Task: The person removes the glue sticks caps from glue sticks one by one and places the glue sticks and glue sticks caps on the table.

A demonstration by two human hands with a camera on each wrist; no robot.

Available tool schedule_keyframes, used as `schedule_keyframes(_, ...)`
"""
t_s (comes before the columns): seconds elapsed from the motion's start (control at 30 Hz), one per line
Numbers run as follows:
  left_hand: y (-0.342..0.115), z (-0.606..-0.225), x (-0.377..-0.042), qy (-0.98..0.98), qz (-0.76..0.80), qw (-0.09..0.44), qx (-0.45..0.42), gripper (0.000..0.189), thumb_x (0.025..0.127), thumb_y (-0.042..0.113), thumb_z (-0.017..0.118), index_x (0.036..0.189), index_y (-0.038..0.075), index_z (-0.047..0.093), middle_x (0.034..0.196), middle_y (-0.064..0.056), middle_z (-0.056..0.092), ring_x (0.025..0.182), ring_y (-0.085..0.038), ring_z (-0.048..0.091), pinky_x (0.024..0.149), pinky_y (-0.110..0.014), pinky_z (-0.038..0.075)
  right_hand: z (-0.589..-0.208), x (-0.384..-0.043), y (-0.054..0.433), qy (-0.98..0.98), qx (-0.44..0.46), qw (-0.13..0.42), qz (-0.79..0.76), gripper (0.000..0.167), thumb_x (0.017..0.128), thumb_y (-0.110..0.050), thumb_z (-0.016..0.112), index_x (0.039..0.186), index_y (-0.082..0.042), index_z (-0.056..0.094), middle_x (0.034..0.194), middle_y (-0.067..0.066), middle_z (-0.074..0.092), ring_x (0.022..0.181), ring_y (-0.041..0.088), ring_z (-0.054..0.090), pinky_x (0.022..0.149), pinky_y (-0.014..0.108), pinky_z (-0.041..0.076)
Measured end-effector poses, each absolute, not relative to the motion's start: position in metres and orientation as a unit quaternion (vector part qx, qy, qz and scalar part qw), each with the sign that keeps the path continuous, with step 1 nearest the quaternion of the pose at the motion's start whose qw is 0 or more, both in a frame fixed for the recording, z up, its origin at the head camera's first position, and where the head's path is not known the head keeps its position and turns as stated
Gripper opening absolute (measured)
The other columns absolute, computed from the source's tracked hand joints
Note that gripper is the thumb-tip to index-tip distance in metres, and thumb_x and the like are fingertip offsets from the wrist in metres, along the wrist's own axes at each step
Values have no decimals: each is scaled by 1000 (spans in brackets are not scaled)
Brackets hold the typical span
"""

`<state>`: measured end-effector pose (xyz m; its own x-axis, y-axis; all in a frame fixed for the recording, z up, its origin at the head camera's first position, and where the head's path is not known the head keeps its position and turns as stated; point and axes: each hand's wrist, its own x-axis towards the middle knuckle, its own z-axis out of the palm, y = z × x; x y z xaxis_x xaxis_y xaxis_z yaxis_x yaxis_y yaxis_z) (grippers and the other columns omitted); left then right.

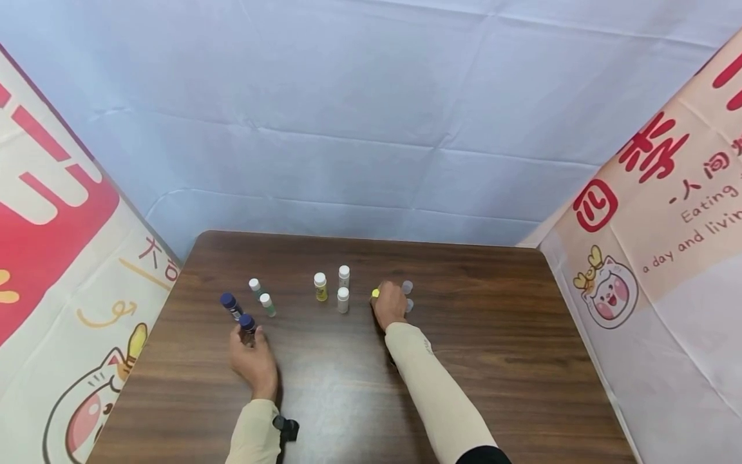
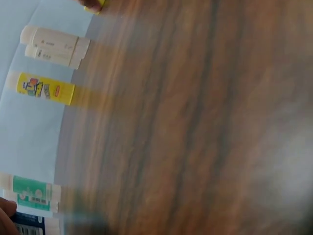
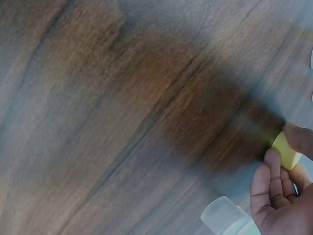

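At the table's left, my left hand (image 1: 253, 361) grips a blue-capped glue stick (image 1: 247, 323) that stands upright. Another blue-capped glue stick (image 1: 230, 303) is just behind it, and two green glue sticks (image 1: 268, 305) with white caps stand close by. The left wrist view catches only fingertips (image 2: 7, 215) against the blue label (image 2: 28, 223). Right of centre, my right hand (image 1: 391, 305) pinches a yellow glue stick (image 3: 287, 151) between thumb and fingers; the hand hides most of it. Two glue sticks with translucent caps (image 1: 408, 287) are beside that hand, partly covered.
Between the hands stand a yellow glue stick (image 1: 321, 287) with a white cap and two white glue sticks (image 1: 343, 300). They are on a brown wooden table (image 1: 348, 386). A pale cloth (image 1: 348, 129) hangs behind it, with printed cloths at both sides.
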<state>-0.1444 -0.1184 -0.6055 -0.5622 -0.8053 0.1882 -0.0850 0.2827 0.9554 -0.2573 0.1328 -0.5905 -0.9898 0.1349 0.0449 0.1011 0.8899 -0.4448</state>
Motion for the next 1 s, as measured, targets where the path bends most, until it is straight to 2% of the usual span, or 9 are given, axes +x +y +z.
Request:
schedule_keyframes(0.17,-108,-601,-141,-716,-528,345,300,29,84,1,72,113,-2,65,101,-18,69,89,-24,64,71,-13,43,-591,-258,132,-972,-61,42,222,10,79,-9,75,74,-6,66,69,9,64,60,23,61,49,37,48)
schedule_keyframes(0.3,-100,-599,-139,-720,-536,334,288,31,84,4,73,113,-3,65,99,-18,70,84,-23,64,67,-8,42,-591,-257,131,-972,-60,47,221,9,78,-9,76,79,-4,68,74,11,66,64,25,63,51,39,50)
schedule_keyframes(0.53,-88,-599,-138,-738,-542,310,257,31,84,4,74,113,-1,66,95,-16,71,78,-22,64,63,-6,42,-591,-254,132,-969,-64,58,232,15,76,-10,78,86,-2,69,80,13,67,72,29,65,57,42,52)
schedule_keyframes(0.73,-81,-600,-138,-750,-543,304,224,28,81,4,76,108,1,68,94,-15,71,74,-20,63,63,-7,42,-595,-250,133,-960,-42,95,259,18,75,-9,79,85,0,67,80,13,66,73,30,65,61,42,52)
schedule_keyframes(0.87,-74,-602,-138,-760,-539,303,201,29,79,3,78,107,1,69,91,-14,71,72,-18,61,63,-12,44,-600,-247,133,-961,-29,106,254,22,78,-10,78,88,-1,61,82,13,62,76,31,64,66,43,53)
schedule_keyframes(1.0,-66,-603,-136,-760,-549,304,166,33,78,2,79,108,-3,68,91,-16,69,74,-22,63,65,-21,50,-604,-244,132,-965,-12,106,242,27,81,-11,77,96,0,58,89,15,61,81,33,64,71,43,53)
